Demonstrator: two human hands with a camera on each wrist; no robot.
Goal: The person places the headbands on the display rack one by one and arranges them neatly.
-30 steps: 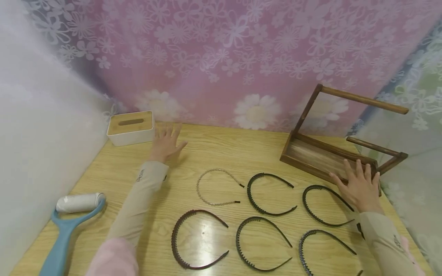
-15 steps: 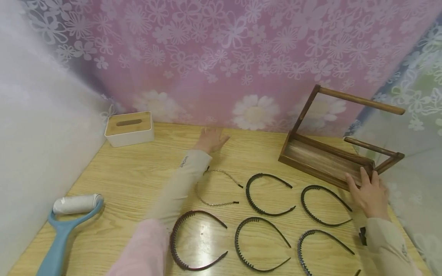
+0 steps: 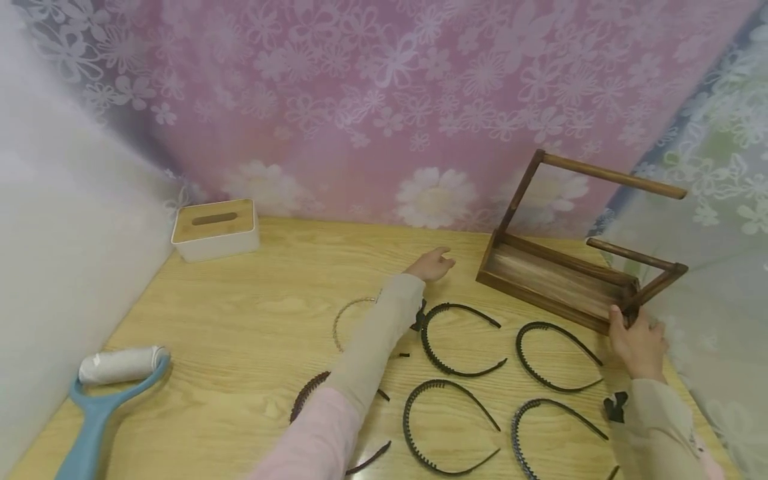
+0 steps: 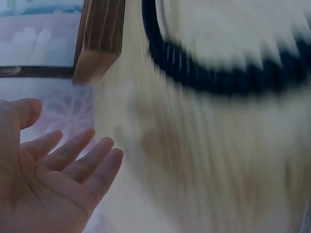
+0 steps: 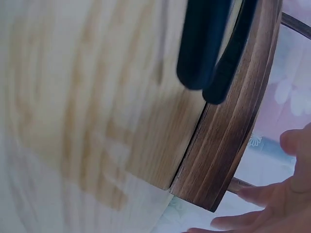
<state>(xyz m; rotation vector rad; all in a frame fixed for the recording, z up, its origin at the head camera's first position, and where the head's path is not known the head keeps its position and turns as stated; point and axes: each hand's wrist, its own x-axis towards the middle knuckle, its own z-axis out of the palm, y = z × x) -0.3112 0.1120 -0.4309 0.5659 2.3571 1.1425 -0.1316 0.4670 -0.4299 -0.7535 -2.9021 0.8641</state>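
Note:
A brown wooden carrier (image 3: 540, 283) with a long shallow tray and upright bars stands at the back right. My right hand (image 3: 641, 343) is at its right end, thumb and fingers spread about the corner; whether they touch the wood is unclear. In the right wrist view, the fingers (image 5: 255, 196) extend beside the carrier's end (image 5: 214, 160). My left hand (image 3: 431, 265) reaches over the table, left of the carrier, holding nothing. The left wrist view shows its palm and loosely extended fingers (image 4: 77, 160). Below it lies a black toothed headband (image 3: 429, 343).
Several more headbands lie in two rows, among them a black one (image 3: 521, 353) and a clear beaded one (image 3: 336, 323), partly hidden by my left sleeve. A white tissue box (image 3: 216, 243) stands back left. A blue-handled lint roller (image 3: 93, 420) lies front left.
My left hand has swept right from beside the tissue box towards the carrier. My right hand has shifted from over the tray's front edge to its right end. The carrier keeps its place.

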